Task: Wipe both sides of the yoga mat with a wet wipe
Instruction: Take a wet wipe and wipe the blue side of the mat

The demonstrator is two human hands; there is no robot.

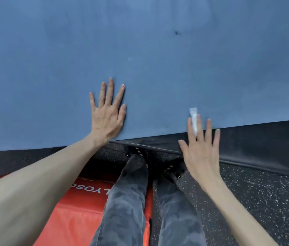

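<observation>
Presently, left hand [107, 115] lies flat, fingers spread, on the blue yoga mat [140, 59]. Right hand [201, 153], fingers straight, pinches a wet wipe [194, 119] between two fingers at the mat's near edge.

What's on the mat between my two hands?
Nothing: in the head view the blue mat is bare between the left hand, flat on it, and the right hand, which holds the wipe between its fingers.
</observation>
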